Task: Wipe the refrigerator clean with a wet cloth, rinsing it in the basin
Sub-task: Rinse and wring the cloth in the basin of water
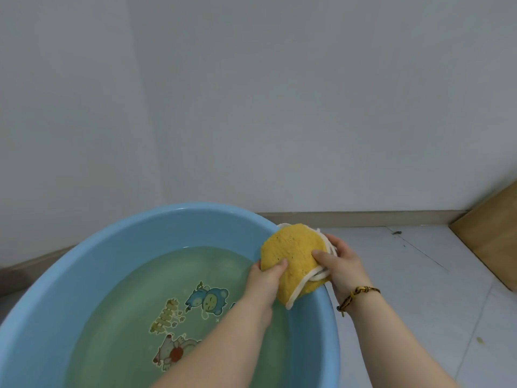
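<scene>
Lit softly and evenly, moderately bright, with a cool grey cast across the wall (279, 93); small pale glint on the far rim of the basin (179, 210); dim shadow beside its left edge; mildly soft overall; wide-angle bending of the skirting (363, 218) toward the frame edges.

Both hands hold a yellow cloth over the basin's rim

The left hand (265, 278) and right hand (342, 264) grip the bunched cloth (296, 256), white-edged, above the right rim of the blue basin (112, 236) holding water and cartoon decals.
</scene>
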`<move>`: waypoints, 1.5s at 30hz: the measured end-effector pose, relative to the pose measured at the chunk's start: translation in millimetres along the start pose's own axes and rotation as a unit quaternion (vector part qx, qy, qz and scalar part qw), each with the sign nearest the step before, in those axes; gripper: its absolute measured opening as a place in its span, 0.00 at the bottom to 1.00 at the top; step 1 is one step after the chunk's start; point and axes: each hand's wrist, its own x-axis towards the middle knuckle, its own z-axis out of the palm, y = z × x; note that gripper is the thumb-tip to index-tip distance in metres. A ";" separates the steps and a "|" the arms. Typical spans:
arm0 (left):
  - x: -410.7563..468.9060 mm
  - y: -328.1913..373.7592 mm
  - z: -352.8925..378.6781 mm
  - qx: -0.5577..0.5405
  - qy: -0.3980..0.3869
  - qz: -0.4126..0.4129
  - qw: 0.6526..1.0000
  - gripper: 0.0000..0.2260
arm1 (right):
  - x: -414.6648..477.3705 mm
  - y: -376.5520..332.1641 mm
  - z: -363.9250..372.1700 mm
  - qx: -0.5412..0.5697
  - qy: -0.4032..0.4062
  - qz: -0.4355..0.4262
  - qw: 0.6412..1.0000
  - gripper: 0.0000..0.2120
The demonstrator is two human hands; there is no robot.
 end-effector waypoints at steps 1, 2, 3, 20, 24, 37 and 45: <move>-2.4 2.9 -1.4 -0.024 -0.005 -0.005 1.000 0.20 | -5.2 -3.4 2.7 -0.010 -0.001 -0.019 1.000 0.16; -6.8 8.1 -3.9 -0.047 -0.019 -0.008 0.999 0.18 | -10.6 -7.3 5.1 -0.018 0.001 -0.039 0.999 0.16; -12.1 13.7 -7.8 -0.064 -0.042 -0.003 0.997 0.16 | -16.3 -10.5 7.5 -0.018 0.000 -0.057 0.998 0.15; -36.3 20.7 -161.8 0.458 0.202 0.018 0.866 0.20 | -55.9 73.9 144.3 -0.488 -0.147 0.081 0.856 0.20; -34.7 5.3 -161.8 0.551 0.182 -0.023 0.814 0.22 | -53.3 89.5 144.8 -0.562 -0.121 0.071 0.815 0.20; -35.7 36.8 -142.5 0.067 0.139 -0.013 0.988 0.17 | -68.2 47.8 139.0 -0.158 -0.056 0.108 0.980 0.15; -75.0 49.8 -100.5 0.008 0.065 0.115 0.991 0.18 | -96.8 41.1 152.8 -0.263 -0.064 -0.250 0.930 0.20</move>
